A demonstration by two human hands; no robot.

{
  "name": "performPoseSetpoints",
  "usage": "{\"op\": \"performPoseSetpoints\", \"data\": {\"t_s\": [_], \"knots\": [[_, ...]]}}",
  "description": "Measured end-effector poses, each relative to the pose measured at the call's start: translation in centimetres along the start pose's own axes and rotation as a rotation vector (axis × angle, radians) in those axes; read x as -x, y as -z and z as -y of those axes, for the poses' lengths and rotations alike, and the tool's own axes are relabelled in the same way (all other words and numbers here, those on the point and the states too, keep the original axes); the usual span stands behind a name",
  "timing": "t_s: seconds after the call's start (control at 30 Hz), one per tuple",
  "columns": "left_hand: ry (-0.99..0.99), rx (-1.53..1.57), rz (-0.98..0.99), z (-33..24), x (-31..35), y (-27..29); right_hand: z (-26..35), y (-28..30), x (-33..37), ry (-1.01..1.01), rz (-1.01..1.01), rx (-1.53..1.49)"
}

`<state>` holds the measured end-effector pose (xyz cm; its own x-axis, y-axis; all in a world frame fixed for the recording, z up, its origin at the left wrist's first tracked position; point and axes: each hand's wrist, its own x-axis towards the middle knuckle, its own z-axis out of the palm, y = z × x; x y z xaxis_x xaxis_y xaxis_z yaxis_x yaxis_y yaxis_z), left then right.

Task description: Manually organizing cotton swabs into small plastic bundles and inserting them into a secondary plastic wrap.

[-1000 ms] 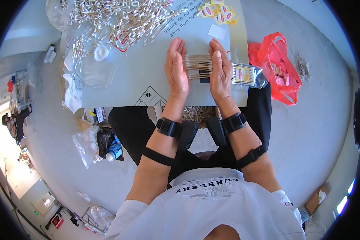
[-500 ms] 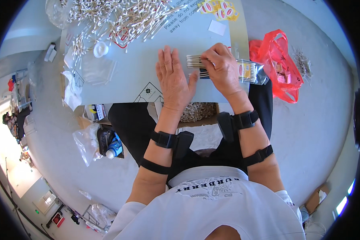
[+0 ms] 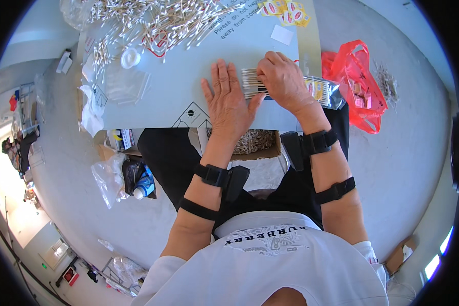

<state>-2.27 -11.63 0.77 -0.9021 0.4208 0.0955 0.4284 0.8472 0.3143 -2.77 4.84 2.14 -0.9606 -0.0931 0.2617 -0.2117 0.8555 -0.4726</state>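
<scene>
Bare hands meet over a pale grey-blue printed work surface (image 3: 173, 89), twelve o'clock being the direction away from the person. Left hand (image 3: 227, 104): palm down and flat, fingers slightly spread towards eleven and twelve o'clock, thumb pointing towards two o'clock; it holds nothing visible. Right hand (image 3: 285, 84): knuckles uppermost, fingers bent downward over a flat row of white-tipped cotton swabs with thin pale sticks (image 3: 251, 82); whether the fingertips are pinched tight cannot be told, since the hand covers them. The row lies with its long axis running from nine o'clock to slightly past three, crossing beneath the right hand. Its exposed white tips project at nine o'clock from that hand and at between one and two o'clock from the left palm. At the other end, between three and four o'clock from the right hand, sticks show through a clear plastic sachet with a yellow label (image 3: 319, 91); the sachet's mouth is hidden. Of the two hands, the right is nearer, directly above the middle of the row; the left lies beside the exposed end, its thumb close to the row's six-o'clock edge, contact uncertain. Surroundings: a loose heap of white-tipped swabs (image 3: 163, 23) at eleven o'clock from the left hand, a round white plastic lid (image 3: 130, 58) at ten, and a translucent red plastic bag (image 3: 359, 97) at three o'clock from the right hand.
</scene>
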Motion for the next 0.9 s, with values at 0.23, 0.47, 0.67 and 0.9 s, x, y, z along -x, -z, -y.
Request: {"op": "performPoseSetpoints", "data": {"t_s": [0.23,0.47,0.67,0.9], "knots": [[-0.006,-0.018,-0.011,0.1,0.0,-0.1,-0.3,0.1,-0.2,0.098,0.001,0.022],[-0.009,-0.007,-0.019,-0.2,-0.1,0.3,-0.6,0.9,0.2,-0.257,-0.209,-0.445],[0.021,0.182,-0.225,2.4,-1.3,0.3,1.5,4.1,3.3,-0.406,0.029,-0.723],[-0.028,0.056,-0.416,6.1,-8.6,1.9,4.4,2.7,7.9,-0.227,0.322,-0.631]]}}
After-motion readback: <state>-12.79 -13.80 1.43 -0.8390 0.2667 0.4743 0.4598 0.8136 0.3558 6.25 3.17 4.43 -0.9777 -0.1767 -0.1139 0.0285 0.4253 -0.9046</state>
